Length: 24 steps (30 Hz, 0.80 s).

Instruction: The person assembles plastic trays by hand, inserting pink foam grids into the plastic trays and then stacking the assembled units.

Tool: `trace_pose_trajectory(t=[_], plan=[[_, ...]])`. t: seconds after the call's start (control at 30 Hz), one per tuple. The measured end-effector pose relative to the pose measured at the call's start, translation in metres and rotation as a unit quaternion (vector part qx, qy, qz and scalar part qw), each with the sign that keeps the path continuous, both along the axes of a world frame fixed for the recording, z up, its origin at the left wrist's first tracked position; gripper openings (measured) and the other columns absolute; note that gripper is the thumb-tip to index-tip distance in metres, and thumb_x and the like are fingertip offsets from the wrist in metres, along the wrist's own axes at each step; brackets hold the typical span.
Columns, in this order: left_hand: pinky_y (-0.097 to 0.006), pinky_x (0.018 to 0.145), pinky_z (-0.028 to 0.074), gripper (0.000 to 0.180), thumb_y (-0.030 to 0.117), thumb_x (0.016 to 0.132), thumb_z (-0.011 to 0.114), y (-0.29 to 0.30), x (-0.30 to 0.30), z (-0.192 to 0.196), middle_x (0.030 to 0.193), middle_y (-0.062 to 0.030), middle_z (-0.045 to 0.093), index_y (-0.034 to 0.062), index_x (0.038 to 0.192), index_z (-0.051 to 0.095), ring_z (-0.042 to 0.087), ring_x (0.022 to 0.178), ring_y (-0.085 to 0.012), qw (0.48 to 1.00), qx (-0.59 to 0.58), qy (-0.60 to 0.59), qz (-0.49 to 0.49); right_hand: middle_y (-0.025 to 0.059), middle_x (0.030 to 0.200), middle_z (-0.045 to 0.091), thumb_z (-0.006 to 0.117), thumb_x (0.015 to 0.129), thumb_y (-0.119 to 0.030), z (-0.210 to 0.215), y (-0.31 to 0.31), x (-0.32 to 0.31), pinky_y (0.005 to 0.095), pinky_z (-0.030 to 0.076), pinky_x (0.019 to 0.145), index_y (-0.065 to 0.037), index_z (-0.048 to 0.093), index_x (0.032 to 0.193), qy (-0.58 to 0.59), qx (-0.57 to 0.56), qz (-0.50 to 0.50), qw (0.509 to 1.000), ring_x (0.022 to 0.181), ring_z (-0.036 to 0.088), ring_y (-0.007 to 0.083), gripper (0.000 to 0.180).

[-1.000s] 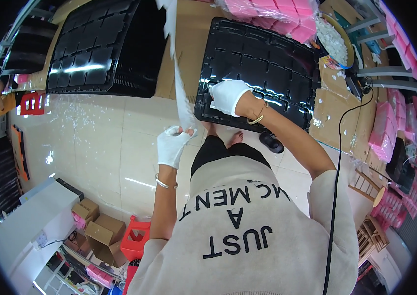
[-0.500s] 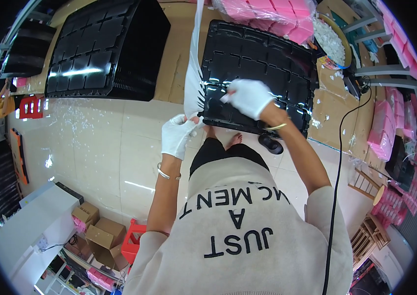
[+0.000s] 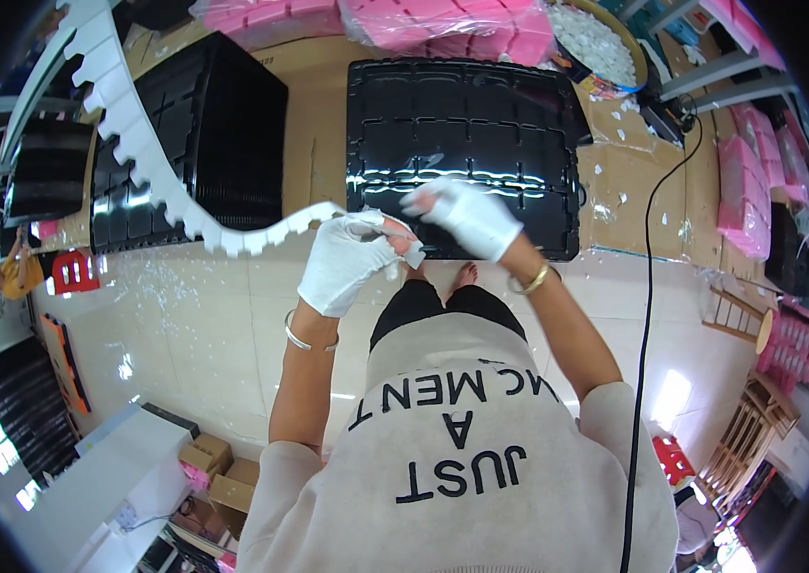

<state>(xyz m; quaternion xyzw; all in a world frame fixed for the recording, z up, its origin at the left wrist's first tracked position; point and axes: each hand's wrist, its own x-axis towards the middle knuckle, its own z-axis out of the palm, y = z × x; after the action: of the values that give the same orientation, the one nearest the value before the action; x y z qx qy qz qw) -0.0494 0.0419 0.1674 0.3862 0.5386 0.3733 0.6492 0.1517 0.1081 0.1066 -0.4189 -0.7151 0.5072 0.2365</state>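
My left hand, in a white glove with bare fingertips, pinches the end of a long white strip with a notched edge. From that hand the strip sags leftward and then climbs to the upper left corner. A small white tab juts out at the fingertips. My right hand, gloved the same way, is bent just right of the left one, over the near edge of a black plastic tray with molded compartments. Its fingers are smeared by motion, so whether they hold anything is hidden.
A tall stack of black trays stands at the left on the cardboard-covered table. Pink foam in clear wrap lies behind the tray. A tub of white scraps sits at the back right. A black cable hangs down the right side.
The strip ran almost straight away from my left hand; now it bows out to the left. My right hand has come down and left, closer to the left hand. The view has shifted.
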Motion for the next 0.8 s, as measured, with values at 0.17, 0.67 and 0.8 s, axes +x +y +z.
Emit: trace_pose_trajectory(t=[0.17,0.67,0.8], plan=[[-0.023,0.065,0.051,0.010,-0.002,0.076,0.075,0.011,-0.007,0.007,0.083,-0.0050,0.070,-0.0002,0.086,0.074,0.062,0.071,-0.0089,0.993,0.060,0.078,-0.069,0.0062,0.086,0.068,0.052,0.097,-0.049,-0.003,-0.030,-0.007,0.0292,0.050,0.073,-0.004,0.069,0.100,0.089,-0.339,0.192,0.917,0.078,0.061,0.0134,0.048],[-0.036,0.074,0.051,0.021,0.001,0.063,0.083,0.046,-0.056,-0.078,0.088,-0.0094,0.066,0.0031,0.081,0.073,0.063,0.087,-0.0246,0.921,0.161,0.293,-0.198,0.0181,0.074,0.069,0.058,0.090,-0.037,-0.005,-0.025,-0.049,0.0434,0.054,0.065,-0.004,0.066,0.091,-0.331,-0.042,-0.011,0.943,0.072,0.069,0.0350,0.034],[-0.038,0.093,0.049,0.038,0.002,0.065,0.080,0.051,-0.049,-0.071,0.098,-0.0133,0.061,0.0018,0.098,0.059,0.059,0.116,-0.0301,0.895,0.191,0.339,-0.216,0.0165,0.065,0.066,0.061,0.088,-0.042,-0.019,-0.024,-0.058,0.0392,0.053,0.058,-0.005,0.069,0.083,-0.356,0.009,-0.020,0.934,0.062,0.068,0.0323,0.037]])
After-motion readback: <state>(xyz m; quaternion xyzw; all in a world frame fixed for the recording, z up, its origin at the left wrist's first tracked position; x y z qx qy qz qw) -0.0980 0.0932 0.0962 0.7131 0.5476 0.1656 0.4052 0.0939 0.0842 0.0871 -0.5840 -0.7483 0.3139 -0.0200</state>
